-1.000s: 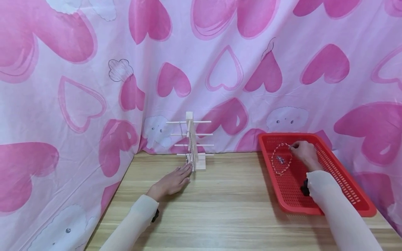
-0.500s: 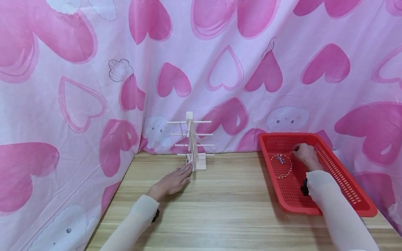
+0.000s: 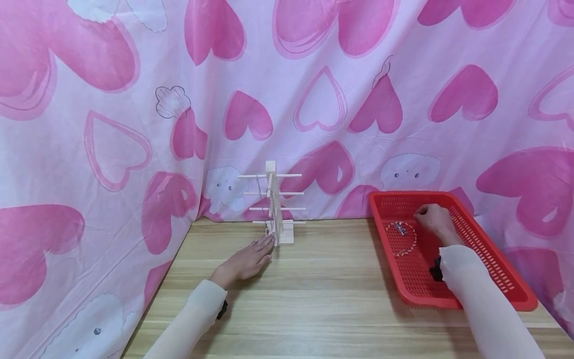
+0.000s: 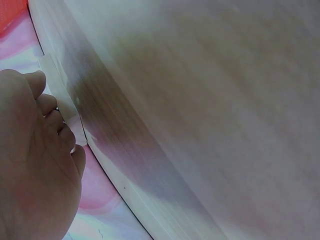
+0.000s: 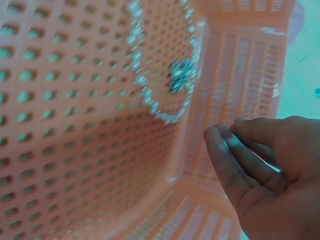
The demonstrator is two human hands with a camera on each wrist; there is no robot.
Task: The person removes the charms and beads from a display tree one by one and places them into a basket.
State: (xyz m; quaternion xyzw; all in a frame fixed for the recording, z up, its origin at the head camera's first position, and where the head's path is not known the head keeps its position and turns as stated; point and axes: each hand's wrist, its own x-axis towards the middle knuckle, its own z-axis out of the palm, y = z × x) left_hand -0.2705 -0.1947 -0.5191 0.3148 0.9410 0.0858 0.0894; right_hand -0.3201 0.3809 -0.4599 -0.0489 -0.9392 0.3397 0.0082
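We see a wood-grain table bearing a stand near its back edge and, rightward, a red basket.

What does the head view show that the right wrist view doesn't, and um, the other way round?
Only the head view: the left hand at the foot of the stand, the chains hanging there, and the table.

Only the right wrist view: a close look at the right hand, with nothing visible between its fingertips.

Both: that hand, the red basket, and inside it the beaded necklace and a small bluish cluster.
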